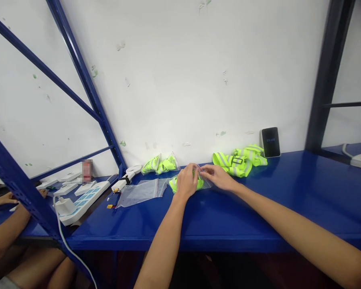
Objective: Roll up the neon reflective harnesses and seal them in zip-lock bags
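Note:
On the blue table, a clear zip bag (201, 183) holds a folded neon-yellow reflective strap (173, 184). My left hand (186, 180) lies over the bag with its fingers curled round the upper part. At the bag's opening, my right hand (219, 176) pinches the edge with the reddish seal strip between thumb and fingers. Flat clear zip bags (141, 193) lie just left of my left hand. Behind my right hand are loose neon-yellow reflective straps (243, 160) with a black buckle. Farther back on the left sit bagged yellow straps (159, 164).
A small display (270, 142) stands against the wall at the back right. To the left are a white device with a coiled cord (134, 170), a power strip (86, 202) with a plug, and a blue rack post (21, 184). Another person's arms (10, 224) rest beyond it.

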Available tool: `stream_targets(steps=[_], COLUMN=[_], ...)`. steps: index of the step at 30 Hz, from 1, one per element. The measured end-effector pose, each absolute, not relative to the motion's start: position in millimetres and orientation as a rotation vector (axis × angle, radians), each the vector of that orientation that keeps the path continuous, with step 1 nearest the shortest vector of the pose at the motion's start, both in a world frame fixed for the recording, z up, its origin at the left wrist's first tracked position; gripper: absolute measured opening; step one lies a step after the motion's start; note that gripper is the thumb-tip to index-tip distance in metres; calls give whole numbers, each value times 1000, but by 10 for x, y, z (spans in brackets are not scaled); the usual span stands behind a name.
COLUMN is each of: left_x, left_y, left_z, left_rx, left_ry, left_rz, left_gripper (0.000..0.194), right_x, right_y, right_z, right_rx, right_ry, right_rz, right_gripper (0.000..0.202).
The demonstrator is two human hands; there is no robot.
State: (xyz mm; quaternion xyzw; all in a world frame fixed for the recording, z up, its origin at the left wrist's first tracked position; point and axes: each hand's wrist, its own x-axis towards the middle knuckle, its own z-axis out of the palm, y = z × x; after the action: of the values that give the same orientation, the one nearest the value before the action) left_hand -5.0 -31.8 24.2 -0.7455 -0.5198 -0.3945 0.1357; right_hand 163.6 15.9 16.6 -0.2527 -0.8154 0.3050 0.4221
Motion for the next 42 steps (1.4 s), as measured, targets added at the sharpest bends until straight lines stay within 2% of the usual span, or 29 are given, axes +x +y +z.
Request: stream_targets(steps=[6,14,23,29,37,42], left_x=[-70,-79,-69,-57,-82,-57], left_y=[-302,-263,-272,-270,-240,-262], left_z=[234,231,216,195,198,200], left_rx=[-2111,-2060,-2027,-2063,-2019,-2067], left_ry=[-1536,-1564,-1578,-1560,-1530,-1509], left_rz=[-1130,-1246,-1272,-1231,-1231,-1147], left_gripper=[18,18,22,24,29,28], right_x=[1846,1728,1793,1791,1656,1705], right_y=[250,319,290,198,198,139], right_z=[158,73,79,115,69,120], right_rx=[-744,-715,-638,-581,-635,-636], right_ry=[-2269,-2240,-2272,-2344,-2235,-2252], right_rz=[973,679,734,643,765,549], right_gripper=[28,22,10,17,27,30])
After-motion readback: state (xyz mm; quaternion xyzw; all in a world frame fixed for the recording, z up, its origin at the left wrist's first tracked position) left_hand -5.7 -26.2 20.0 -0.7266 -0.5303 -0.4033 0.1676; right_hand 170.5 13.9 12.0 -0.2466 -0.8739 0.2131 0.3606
